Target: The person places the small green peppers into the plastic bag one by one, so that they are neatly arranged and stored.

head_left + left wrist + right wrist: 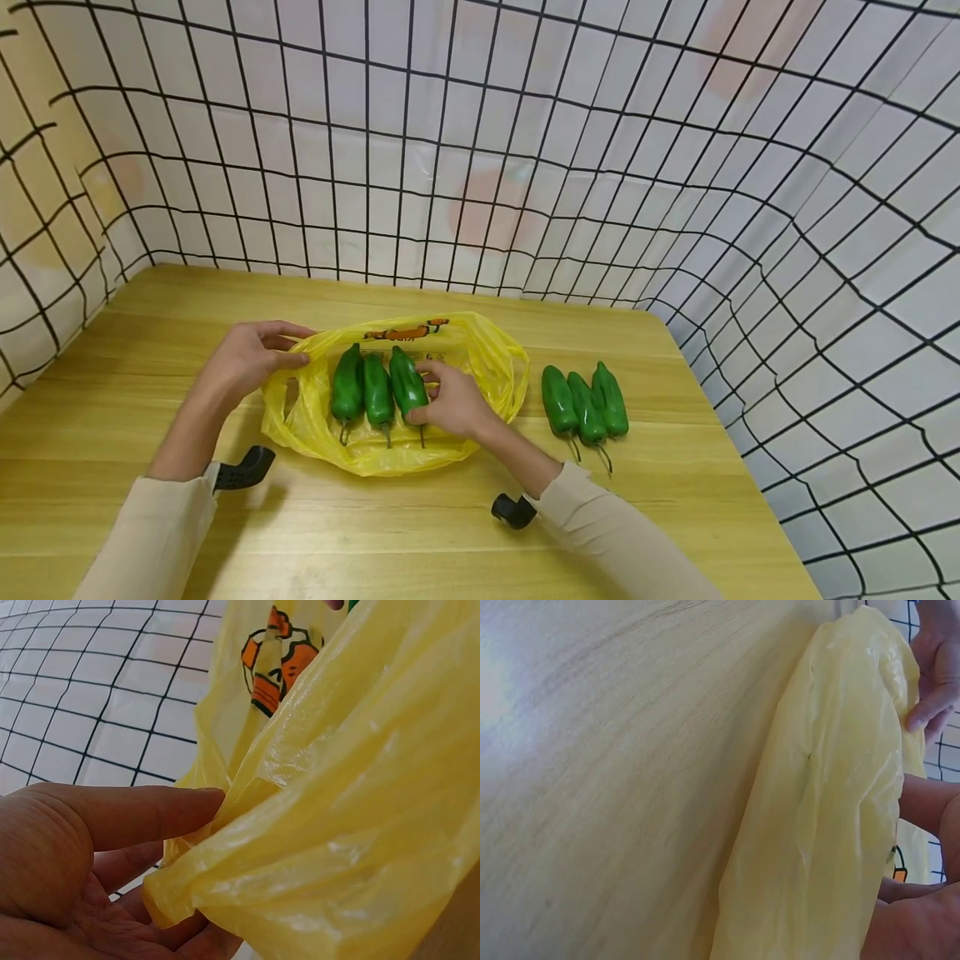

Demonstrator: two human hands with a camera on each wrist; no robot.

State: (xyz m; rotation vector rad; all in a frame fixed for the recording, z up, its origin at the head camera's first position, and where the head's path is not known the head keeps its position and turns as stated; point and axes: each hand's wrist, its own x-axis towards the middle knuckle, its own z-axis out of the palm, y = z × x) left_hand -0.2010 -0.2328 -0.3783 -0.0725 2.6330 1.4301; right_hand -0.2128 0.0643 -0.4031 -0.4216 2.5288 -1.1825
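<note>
A yellow plastic bag (375,457) lies spread with its mouth up on the table. My left hand (251,358) pinches the bag's left edge; in the left wrist view the thumb (150,816) presses on the crumpled plastic, fingers behind it. Inside the bag, three green peppers stand side by side, stems toward me: a left one (347,387), a middle one (378,392) and a right one (405,379). My right hand (459,404) reaches over the bag's near right side and grips the right pepper with thumb and fingers. The bag's wall hides that pepper in the right wrist view.
Three more green peppers (588,408) lie in a row on the wooden table (360,542), right of the bag. Black wire grid panels (442,150) over pale sheeting rise along the back and both sides. Black curved wrist mounts (247,468) stick out near the sleeves.
</note>
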